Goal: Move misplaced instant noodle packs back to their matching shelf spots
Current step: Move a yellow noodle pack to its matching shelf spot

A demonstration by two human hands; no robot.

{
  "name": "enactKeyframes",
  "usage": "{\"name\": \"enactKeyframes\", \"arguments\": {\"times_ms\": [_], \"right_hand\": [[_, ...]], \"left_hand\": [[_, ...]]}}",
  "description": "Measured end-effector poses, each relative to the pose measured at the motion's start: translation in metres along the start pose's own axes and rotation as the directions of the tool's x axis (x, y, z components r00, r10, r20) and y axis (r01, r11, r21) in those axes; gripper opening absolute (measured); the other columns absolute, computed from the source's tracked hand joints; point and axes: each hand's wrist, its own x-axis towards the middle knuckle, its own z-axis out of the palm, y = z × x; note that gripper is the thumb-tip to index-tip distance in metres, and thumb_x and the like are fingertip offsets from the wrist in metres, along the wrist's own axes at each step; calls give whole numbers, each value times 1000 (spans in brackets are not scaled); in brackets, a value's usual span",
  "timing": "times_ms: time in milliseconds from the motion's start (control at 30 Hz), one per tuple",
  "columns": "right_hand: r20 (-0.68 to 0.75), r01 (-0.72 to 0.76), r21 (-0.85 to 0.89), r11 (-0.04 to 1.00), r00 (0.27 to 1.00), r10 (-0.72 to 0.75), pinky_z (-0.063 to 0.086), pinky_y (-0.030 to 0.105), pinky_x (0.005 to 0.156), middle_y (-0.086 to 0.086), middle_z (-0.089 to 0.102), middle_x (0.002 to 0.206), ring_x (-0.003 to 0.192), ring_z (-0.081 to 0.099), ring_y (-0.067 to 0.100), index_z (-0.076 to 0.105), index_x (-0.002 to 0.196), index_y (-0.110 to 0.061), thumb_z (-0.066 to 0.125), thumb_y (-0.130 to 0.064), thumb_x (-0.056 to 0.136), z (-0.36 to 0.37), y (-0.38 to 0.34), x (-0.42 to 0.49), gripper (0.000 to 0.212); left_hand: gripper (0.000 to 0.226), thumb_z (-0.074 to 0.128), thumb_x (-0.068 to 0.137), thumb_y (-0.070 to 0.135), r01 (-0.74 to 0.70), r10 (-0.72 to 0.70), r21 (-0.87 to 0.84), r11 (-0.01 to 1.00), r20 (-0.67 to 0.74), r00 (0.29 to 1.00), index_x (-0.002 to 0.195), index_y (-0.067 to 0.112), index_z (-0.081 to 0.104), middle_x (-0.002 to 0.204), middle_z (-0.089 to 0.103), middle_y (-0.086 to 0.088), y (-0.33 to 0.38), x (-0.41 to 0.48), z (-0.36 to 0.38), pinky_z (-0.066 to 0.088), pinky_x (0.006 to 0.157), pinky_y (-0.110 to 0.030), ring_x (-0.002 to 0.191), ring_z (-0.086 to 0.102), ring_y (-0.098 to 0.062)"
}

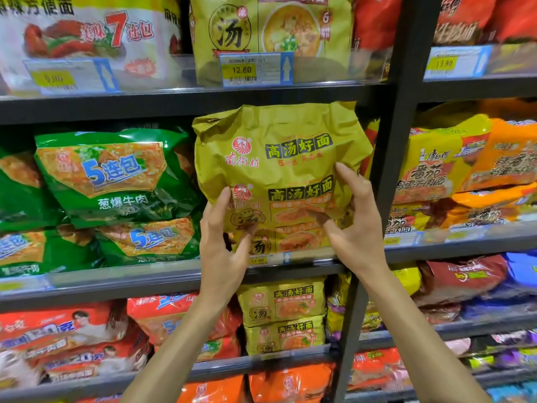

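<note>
Left hand (223, 251) and right hand (356, 228) grip a crinkled mustard-yellow noodle pack (279, 164).

We face dark grey metal shelving. A thick upright post (399, 117) splits it into two bays, and flat shelf boards (122, 107) run across in tiers. Clear plastic rails (87, 282) front the boards, one carrying a yellow price tag (241, 70) beside a blue arrow. Bright, even light glints on the rails.
</note>
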Motion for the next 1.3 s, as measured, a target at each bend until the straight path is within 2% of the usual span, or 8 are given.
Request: {"name": "enactKeyframes", "arguments": {"times_ms": [100,200,367,533,800,1033,1200,1300], "right_hand": [[54,-1,-10,1000,999,1,36,17,112,-11,42,144,141,37,0,34,151,-31,75,13,77,-3,-2,8,96],[98,-15,-24,1000,995,17,30,11,111,-24,40,144,135,35,-15,34,153,-24,76,2,82,-5,-3,22,87],[87,-35,16,999,996,33,37,37,118,-31,36,148,142,37,-3,34,152,-32,76,-7,85,0,-3,30,83],[73,-41,14,999,996,40,42,45,113,-13,46,152,140,46,10,36,152,-31,75,-8,87,3,0,46,80],[110,-103,-48,994,988,108,46,47,110,-28,38,152,138,48,10,25,154,-47,79,-29,84,7,14,42,90],[102,-125,-57,991,986,130,42,50,113,-49,20,147,144,37,6,17,151,-55,77,-25,85,16,16,42,94],[75,-126,-63,990,989,131,29,12,111,-42,22,144,135,25,-22,21,154,-42,76,-20,87,15,21,42,90],[83,-153,-70,986,984,159,28,10,111,-45,20,144,135,24,-21,19,155,-42,74,-19,89,17,21,41,89]], "left_hand": [[98,71,93,3,10,-11,30,999,31,999,152,61,18,161,29,23,4,3,-1,34,117,-61,155,25,-28],[86,71,96,16,1,-8,89,996,70,998,156,49,19,157,21,41,8,14,-4,27,124,-42,155,22,-10],[85,71,95,14,-26,17,109,994,83,996,158,42,22,154,23,43,10,26,-7,22,119,-20,149,25,4],[90,73,92,9,-66,56,125,990,80,995,156,44,21,152,24,46,8,49,-6,24,118,-13,144,26,13],[87,73,93,29,-38,16,200,979,112,994,155,54,17,148,30,45,0,50,-2,45,109,-37,131,43,5],[85,72,94,24,-29,9,172,985,120,993,158,45,20,154,23,45,-4,52,2,33,121,-44,144,27,15],[82,67,98,23,0,-18,136,991,135,991,157,50,16,162,26,30,-4,42,-2,40,116,-53,150,32,-3],[79,64,100,24,20,-40,141,990,143,989,157,49,16,163,28,23,-2,38,-4,46,109,-57,150,35,-10]]}}
